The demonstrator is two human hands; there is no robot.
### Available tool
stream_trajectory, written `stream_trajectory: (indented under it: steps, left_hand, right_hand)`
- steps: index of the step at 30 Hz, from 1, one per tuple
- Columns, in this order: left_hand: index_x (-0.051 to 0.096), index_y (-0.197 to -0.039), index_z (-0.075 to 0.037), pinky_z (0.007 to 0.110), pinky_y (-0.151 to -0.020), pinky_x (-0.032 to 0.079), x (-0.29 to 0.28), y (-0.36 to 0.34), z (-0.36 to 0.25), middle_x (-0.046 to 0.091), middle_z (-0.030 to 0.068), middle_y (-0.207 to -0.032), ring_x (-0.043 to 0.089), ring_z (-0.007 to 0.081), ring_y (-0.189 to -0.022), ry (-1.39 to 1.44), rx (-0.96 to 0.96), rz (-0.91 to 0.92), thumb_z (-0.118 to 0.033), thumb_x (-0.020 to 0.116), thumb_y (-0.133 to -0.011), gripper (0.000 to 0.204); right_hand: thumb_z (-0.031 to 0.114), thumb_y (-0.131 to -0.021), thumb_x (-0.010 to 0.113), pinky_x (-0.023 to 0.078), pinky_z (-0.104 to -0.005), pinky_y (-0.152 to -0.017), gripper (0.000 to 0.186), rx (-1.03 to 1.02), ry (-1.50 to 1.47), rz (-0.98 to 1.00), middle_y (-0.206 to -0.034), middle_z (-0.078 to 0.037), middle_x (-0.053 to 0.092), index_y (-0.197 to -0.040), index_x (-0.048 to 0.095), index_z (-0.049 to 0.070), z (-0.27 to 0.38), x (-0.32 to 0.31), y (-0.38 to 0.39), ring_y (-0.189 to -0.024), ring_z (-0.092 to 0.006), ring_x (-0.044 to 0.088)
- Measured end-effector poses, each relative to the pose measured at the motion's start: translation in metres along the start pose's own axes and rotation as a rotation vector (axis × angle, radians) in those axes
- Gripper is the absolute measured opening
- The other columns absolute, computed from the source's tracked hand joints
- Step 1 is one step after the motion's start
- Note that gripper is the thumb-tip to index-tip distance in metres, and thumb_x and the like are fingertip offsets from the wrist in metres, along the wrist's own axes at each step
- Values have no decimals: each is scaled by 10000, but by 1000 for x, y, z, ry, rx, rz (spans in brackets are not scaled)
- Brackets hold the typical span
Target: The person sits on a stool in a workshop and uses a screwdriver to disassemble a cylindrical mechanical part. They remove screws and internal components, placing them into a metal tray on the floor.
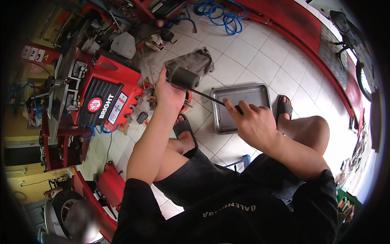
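My left hand [170, 95] is raised and wrapped round a dark cylindrical metal part [185, 77], which looks like a small motor housing. In my right hand [256, 124] is a screwdriver, its handle mostly hidden by the fingers and the index finger stretched along it. The long thin screwdriver shaft [209, 97] points up and left, its far end at the lower side of the metal part; whether it touches cannot be told. Below my right hand a shallow metal tray [221, 131] lies on the floor. A grey stained rag [197, 61] lies on the tiles beyond the part.
A red machine [107, 77] with a black ribbed panel stands at the left. Blue hose [221, 16] is coiled at the back. A long red platform [300, 49] runs along the right. My sandalled feet flank the tray, and a small blue stool frame [246, 161] shows between my legs.
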State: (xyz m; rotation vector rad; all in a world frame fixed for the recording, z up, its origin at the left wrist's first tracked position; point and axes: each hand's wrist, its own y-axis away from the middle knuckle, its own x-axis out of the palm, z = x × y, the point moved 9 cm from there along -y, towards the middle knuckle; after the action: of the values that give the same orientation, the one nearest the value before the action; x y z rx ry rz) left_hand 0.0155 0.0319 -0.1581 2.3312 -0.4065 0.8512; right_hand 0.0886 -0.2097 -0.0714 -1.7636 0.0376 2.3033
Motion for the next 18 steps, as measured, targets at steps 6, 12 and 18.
stream_trajectory:
  steps: [6,12,18]
  left_hand:
    - [594,-1182,-15,508,-1007,500,4,8,28,663,169,-1163,628,358,-1113,-113,-185,34,-338,523,-1035,362]
    - [596,-1203,-50,557,-984,510,8,23,63,661,172,-1175,635,368,-1102,-201,-415,190,-355,522,-1033,356]
    - [597,-1223,-76,573,-1001,496,10,44,84,666,165,-1173,641,370,-1107,-277,-469,266,-367,524,-1036,353]
  right_hand:
    - [286,-1013,551,556,-360,-698,351,204,-1060,445,-881,-123,651,-1217,585,2,-10,72,5,-731,-274,693]
    - [210,-1093,406,572,-376,-863,333,278,-1828,728,-1121,-174,673,-1256,553,-42,42,93,26,-963,-267,709]
    - [70,-1063,398,576,-369,-896,349,467,-2293,771,-1195,-190,669,-1381,468,-54,51,88,31,-1056,-271,698]
